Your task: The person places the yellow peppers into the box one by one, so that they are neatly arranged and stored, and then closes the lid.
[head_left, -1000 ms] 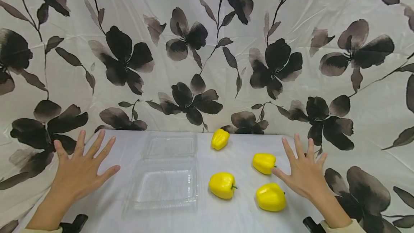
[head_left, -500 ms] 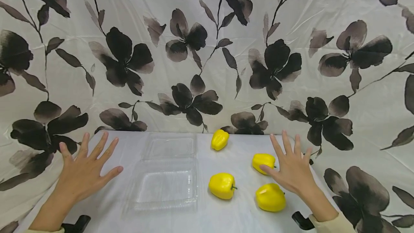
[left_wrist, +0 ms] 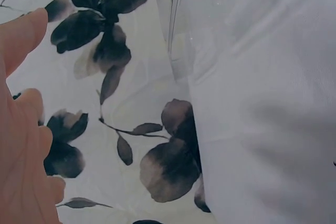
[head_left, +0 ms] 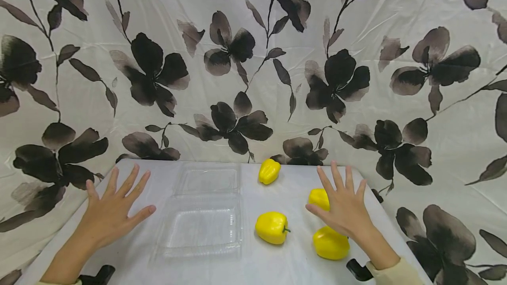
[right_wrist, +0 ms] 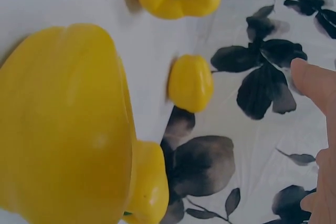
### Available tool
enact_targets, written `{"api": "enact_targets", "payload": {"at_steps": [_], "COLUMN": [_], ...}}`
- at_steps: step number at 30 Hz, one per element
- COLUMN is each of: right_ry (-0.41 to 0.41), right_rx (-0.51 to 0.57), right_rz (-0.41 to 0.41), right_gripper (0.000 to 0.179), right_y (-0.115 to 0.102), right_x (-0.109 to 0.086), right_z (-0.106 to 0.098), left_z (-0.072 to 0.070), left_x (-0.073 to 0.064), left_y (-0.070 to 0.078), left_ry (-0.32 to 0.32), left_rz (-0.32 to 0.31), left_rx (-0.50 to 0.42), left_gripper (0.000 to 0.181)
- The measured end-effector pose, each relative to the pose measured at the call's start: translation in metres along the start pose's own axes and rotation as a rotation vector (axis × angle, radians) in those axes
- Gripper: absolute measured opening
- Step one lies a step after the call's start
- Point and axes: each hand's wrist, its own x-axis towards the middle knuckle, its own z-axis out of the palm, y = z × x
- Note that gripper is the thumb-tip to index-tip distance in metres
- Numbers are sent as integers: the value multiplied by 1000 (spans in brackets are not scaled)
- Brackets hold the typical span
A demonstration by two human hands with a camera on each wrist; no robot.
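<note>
My left hand [head_left: 112, 214], fingers spread, hovers over the left side of the white table [head_left: 130, 263], holding nothing. To its right lies a clear plastic clamshell box [head_left: 200, 228] with its lid folded back flat. My right hand [head_left: 345, 208] is also spread and bare, and in the head view it overlaps two yellow bell peppers: one behind it [head_left: 318, 198] and one nearer the front [head_left: 329, 244]. Another bell pepper [head_left: 271, 228] with a green stem sits beside the box, and one more [head_left: 269, 171] rests near the back edge. The right wrist view shows a bell pepper [right_wrist: 63, 129] very close.
A floral-printed white cloth [head_left: 277, 78] hangs behind the table and reaches down past its sides. Black wrist mounts [head_left: 358, 270] show at both wrists. The peppers occupy the table's centre and right.
My right hand has moved left, from beside the peppers to over them. My left hand has drifted slightly right. The peppers and box have stayed put.
</note>
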Motion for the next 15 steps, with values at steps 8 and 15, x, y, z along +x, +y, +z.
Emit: {"api": "enact_targets", "payload": {"at_steps": [8,15], "right_ry": [-15,-38], "right_rx": [8,33], "right_rz": [-16,-30], "right_gripper": [100,99], "right_y": [-9,-16], "right_x": [5,8], "right_z": [5,9], "left_z": [2,2], "left_x": [0,-2], "left_y": [4,9], "left_ry": [-64,-170], "left_rz": [-21,-60], "left_rx": [-130,-314], "left_gripper": [98,91]}}
